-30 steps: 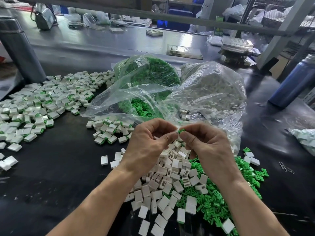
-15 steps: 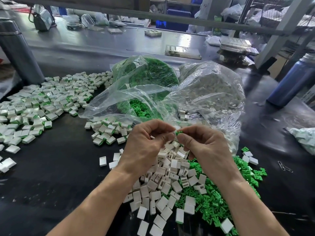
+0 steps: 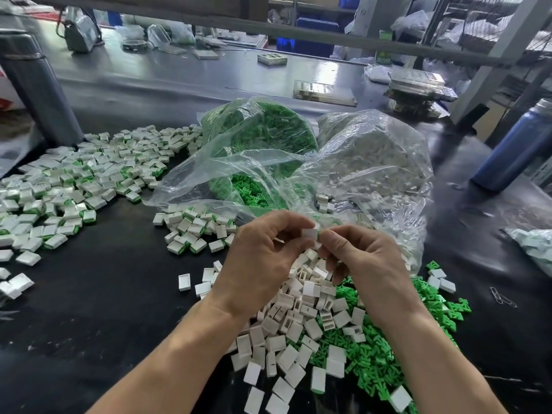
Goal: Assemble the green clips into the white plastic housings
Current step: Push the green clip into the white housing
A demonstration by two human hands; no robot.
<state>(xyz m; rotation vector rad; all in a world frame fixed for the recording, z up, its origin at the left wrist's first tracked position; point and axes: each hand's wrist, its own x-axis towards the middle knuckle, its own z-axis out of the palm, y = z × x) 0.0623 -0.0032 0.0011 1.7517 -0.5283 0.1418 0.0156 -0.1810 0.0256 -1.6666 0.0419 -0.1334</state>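
The left hand (image 3: 263,258) is pinching a white housing (image 3: 309,234) between thumb and fingertips, holding it up over the loose pile. The right hand (image 3: 363,258) is meeting it from the other side, fingers curled in, and a sliver of green is showing right where the two hands touch, so a green clip (image 3: 320,233) looks to be going into that housing, though how far it is seated I cannot tell.

Directly beneath the hands, empty white housings (image 3: 286,333) are lying heaped on the black table (image 3: 89,324), and just beside them to the right a spread of loose green clips (image 3: 376,360) is waiting. Out to the left, a broad scatter of finished pieces (image 3: 74,186), white with green showing at the edge, is covering the tabletop, with a smaller cluster of finished pieces (image 3: 191,231) nearer the hands. So plenty is done, I would judge, yet plenty is left: both loose piles are far from used up.

Behind the hands, two clear plastic bags are sitting side by side and touching. The left bag (image 3: 260,135) is holding green clips, some spilling toward its open mouth. The right bag (image 3: 376,156) is holding white housings, packed thick. With both bags that full, the job looks a long way from finished.
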